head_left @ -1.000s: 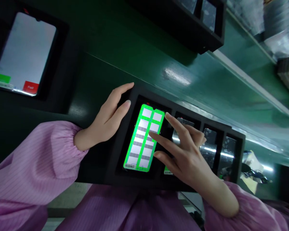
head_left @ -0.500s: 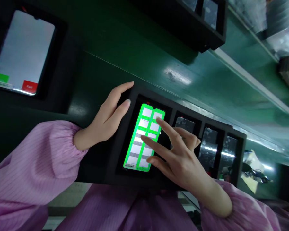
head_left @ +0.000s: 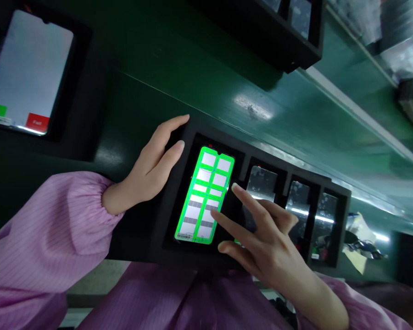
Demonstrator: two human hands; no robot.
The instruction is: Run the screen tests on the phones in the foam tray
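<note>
A lit smartphone (head_left: 204, 195) lies face up in the first slot of a black tray (head_left: 160, 238). Its screen shows a bright green grid around white and grey blocks. My right hand (head_left: 265, 236) is over the phone's right side with fingers spread; the middle fingertip is at the screen, and I cannot tell if it touches. The index finger points just past the phone's right edge. My left hand (head_left: 149, 165) rests at the tray's left edge, thumb and index finger apart, holding nothing. Darker phones (head_left: 261, 181) lie in the slots to the right, partly behind my right hand.
At the upper left, another phone (head_left: 29, 68) shows a pale screen with green and red "Fail" buttons. A second black tray (head_left: 285, 50) with phones stands at the top. Right of my tray lie a yellowish paper (head_left: 358, 261) and dark cables. The green bench (head_left: 192, 64) runs behind.
My right hand has moved right and slightly down, uncovering more of the lit screen. The left hand is nearly still. The view has shifted a little.
</note>
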